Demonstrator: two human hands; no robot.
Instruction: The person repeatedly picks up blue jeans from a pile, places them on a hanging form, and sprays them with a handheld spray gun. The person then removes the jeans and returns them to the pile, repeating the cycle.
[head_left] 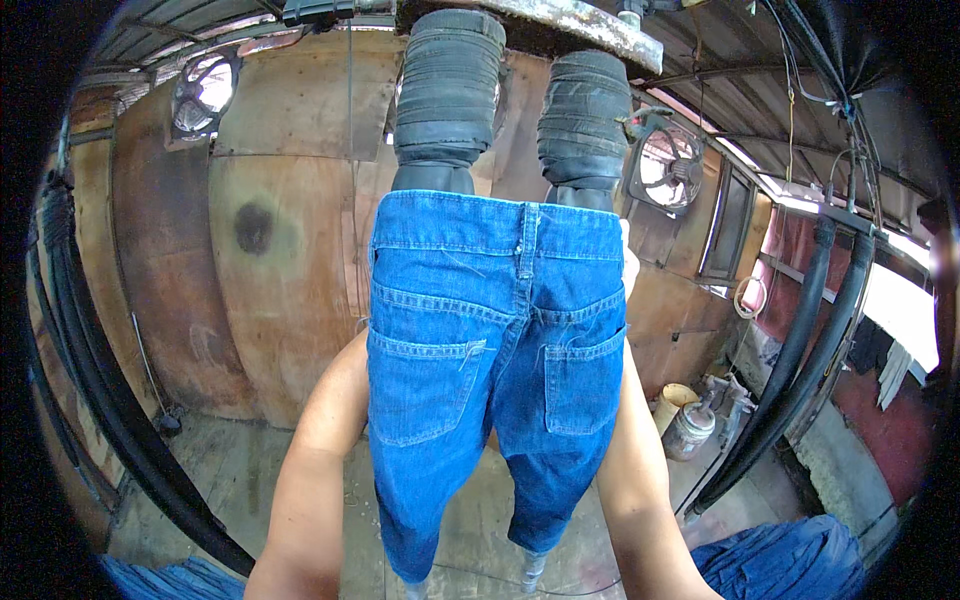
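Note:
A pair of blue jeans hangs upright before me, back pockets facing me and waistband at the top. Its waistband lies just under two black, rubber-wrapped leg forms that come down from an overhead beam. Both my forearms reach up around the jeans, one on each side. My left hand is hidden behind the denim. Of my right hand only a small pale part shows beside the right end of the waistband; its fingers are hidden. Below the hems, greyish ends stick out of the trouser legs.
Long black tubes hang at the left and the right. Blue cloth piles lie at both lower sides. Containers stand on the floor at right. Wooden panels with fans form the back wall.

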